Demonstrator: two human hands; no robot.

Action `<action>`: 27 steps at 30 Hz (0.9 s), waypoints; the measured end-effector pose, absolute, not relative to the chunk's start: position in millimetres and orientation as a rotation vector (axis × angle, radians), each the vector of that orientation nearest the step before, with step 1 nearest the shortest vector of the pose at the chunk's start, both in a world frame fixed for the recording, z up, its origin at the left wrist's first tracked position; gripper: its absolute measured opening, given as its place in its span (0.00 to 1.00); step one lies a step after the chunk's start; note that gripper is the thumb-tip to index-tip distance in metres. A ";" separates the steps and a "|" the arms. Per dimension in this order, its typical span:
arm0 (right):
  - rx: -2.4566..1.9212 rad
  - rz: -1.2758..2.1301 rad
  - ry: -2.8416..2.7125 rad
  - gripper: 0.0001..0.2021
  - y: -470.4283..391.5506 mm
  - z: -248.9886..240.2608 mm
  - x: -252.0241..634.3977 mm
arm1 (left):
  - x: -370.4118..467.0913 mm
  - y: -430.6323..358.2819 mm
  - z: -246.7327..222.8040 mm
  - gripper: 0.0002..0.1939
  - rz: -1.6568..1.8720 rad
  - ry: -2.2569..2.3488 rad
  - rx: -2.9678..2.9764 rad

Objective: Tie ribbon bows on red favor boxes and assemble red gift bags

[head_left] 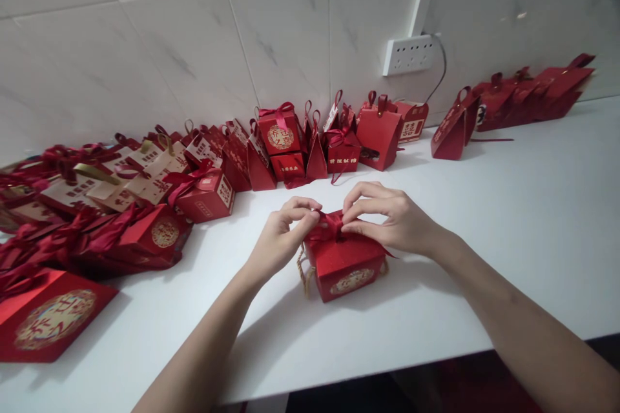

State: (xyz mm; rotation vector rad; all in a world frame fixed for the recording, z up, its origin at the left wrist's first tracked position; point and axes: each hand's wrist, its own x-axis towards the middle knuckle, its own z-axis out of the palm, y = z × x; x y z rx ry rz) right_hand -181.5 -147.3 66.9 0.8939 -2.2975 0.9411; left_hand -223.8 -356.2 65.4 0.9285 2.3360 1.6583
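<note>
A red gift box with a gold round emblem on its front stands on the white table, with twisted gold cord handles at its sides. A red ribbon bow sits on its top. My left hand pinches the left loop of the bow between thumb and fingers. On the other side, my right hand has its fingers closed on the right part of the same bow. A loose ribbon end points out to the right below my right hand.
Many red and cream boxes crowd the left side. A large red box stands at the near left. More boxes line the wall, continuing at the far right. A power strip hangs on the tiled wall.
</note>
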 end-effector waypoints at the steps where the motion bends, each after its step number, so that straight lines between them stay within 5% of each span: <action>1: 0.897 0.940 -2.294 0.04 -147.1 67.2 -181.6 | -223.1 -356.8 67.1 0.17 1.653 2.363 0.927; 12: 0.913 0.904 -2.273 0.06 -155.3 64.7 -180.1 | -199.0 -348.6 75.5 0.07 1.475 2.542 0.950; 27: 0.921 0.959 -2.339 0.05 -149.8 68.2 -180.4 | -210.6 -350.5 67.9 0.06 1.470 2.564 0.900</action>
